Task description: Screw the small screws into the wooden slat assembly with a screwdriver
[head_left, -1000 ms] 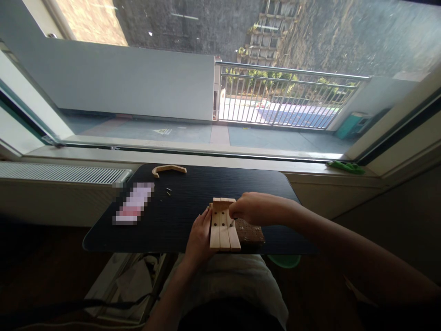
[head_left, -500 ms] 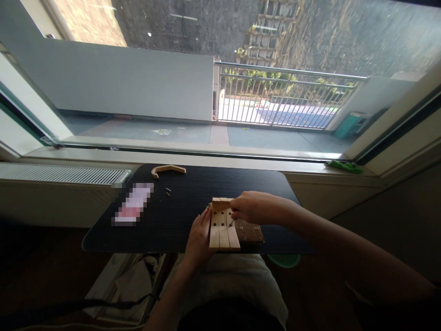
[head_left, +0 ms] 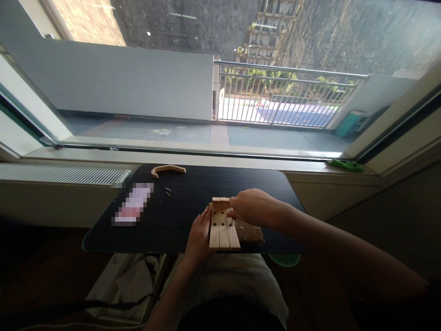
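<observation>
Light wooden pieces (head_left: 219, 238) lie side by side at the table's near edge, with dark round holes or screw heads in rows. Their right side borders a brown, rough-surfaced block (head_left: 250, 232). My left hand (head_left: 199, 232) grips their left side, fingers along the edge and thumb hidden. Above the rightmost piece, my right hand (head_left: 253, 208) is closed around a thin-shafted tool (head_left: 232, 222). Its tip points down at the lower right hole; the handle is hidden in my fist, so its exact kind is unclear.
A curved wooden piece (head_left: 168, 169) rests at the back of the black table (head_left: 186, 197). Two small screw-like bits (head_left: 168, 190) lie left of centre, near a blurred-out flat item (head_left: 134, 204). A green cloth (head_left: 345, 166) lies on the windowsill; a radiator (head_left: 65, 173) stands left.
My right hand has shifted slightly up and left, and its wrist has turned a little over the same hole. My left hand and the wooden pieces stay in place.
</observation>
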A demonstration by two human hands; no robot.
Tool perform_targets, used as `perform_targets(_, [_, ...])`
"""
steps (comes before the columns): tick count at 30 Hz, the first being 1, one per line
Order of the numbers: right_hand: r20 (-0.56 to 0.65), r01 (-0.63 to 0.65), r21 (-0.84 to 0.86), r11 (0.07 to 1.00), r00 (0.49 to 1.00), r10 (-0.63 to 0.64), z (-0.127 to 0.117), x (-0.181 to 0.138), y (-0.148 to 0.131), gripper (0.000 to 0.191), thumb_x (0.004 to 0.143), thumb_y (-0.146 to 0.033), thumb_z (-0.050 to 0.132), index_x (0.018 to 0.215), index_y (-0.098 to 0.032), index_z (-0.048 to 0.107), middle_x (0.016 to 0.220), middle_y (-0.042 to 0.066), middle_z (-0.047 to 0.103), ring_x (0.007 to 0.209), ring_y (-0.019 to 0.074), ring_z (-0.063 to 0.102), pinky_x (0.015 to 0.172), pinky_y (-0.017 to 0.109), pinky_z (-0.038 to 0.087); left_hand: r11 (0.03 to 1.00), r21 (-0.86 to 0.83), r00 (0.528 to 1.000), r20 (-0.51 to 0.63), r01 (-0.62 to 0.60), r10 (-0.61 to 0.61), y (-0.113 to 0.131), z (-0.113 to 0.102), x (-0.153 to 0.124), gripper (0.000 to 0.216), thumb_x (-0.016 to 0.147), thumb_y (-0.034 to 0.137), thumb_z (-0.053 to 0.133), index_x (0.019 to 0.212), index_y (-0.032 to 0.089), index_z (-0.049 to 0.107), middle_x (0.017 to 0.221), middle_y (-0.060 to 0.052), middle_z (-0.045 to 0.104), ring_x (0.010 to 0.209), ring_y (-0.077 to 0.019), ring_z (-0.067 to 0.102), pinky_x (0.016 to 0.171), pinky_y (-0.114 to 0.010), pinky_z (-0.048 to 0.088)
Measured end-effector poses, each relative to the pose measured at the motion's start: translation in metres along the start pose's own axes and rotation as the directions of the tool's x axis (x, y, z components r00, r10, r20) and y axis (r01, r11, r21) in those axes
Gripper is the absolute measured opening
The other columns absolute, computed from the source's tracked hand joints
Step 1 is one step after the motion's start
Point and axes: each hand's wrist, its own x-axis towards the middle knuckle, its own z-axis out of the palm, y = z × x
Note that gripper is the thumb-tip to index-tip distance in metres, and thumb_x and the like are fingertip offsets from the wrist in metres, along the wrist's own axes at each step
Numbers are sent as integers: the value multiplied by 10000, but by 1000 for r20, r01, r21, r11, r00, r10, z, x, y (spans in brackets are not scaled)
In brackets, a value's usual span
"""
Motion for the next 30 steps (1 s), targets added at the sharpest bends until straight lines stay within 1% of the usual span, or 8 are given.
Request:
perform_targets(5, [-1,-59,-59,997,998,59,-1,5,-4,420,1009,-446,498,1023,-135,780,907,187,772,902,302,748,679,323,540,1000,-1,1000,2,10,-10,2,-1,1,833,777,266,610,1540,122,309,1506,-222,483,1377,-371,476,1110,-574,419])
perform_targets(11, [-17,-61,-55,997,998,60,3,3,-4,460,1035,-417,416,944,-131,765,864,192,765,849,310,748,641,336,522,1000,2,1000,0,25,-25,4,-1,1,811,776,276,611,1520,102,341,1489,-244,493,1370,-386,481,1098,-594,421])
perform_targets(15, [-31,18,34,999,999,-17,4,-3,2,328,955,-315,475,1147,-105,640,927,183,760,839,319,738,613,338,485,999,-29,999,0,38,-38,4,-1,2,829,763,286,625,1525,120,342,1505,-228,481,1373,-383,479,1109,-591,411])
perform_targets(17, [-24,51,74,996,998,-50,5,-5,6,370,907,-280,503,1220,-93,565,922,176,758,824,320,733,591,329,458,998,-37,999,-4,42,-42,5,-1,2,828,761,285,624,1523,117,348,1510,-227,476,1378,-384,474,1114,-594,406])
perform_targets(19, [-14,65,112,992,998,-64,7,-7,10,369,904,-246,483,1236,-92,532,924,173,756,817,311,729,576,320,433,998,-36,999,-3,43,-43,5,-1,2,821,762,279,619,1519,105,353,1509,-234,474,1379,-389,472,1113,-600,404])
perform_targets(24, [-16,137,145,980,991,-136,9,-10,15,342,919,-131,437,1245,-80,526,990,175,742,840,279,716,589,307,429,1000,-8,999,9,31,-31,5,-1,2,808,766,264,594,1514,87,344,1492,-249,489,1374,-385,480,1098,-603,420])
perform_targets(28, [-91,265,73,961,962,-258,10,-9,16,369,881,-42,477,1231,-110,571,1061,156,716,890,246,702,665,289,466,1000,9,1000,9,22,-22,5,-2,2,785,771,263,584,1498,71,359,1485,-263,489,1369,-385,486,1094,-599,427])
perform_targets(30, [-113,285,51,957,954,-278,10,-7,17,361,877,-39,499,1212,-135,592,1049,137,718,887,242,701,667,286,467,1000,7,1000,10,23,-23,5,-3,2,787,771,264,587,1500,75,357,1487,-262,488,1369,-384,485,1095,-599,425])
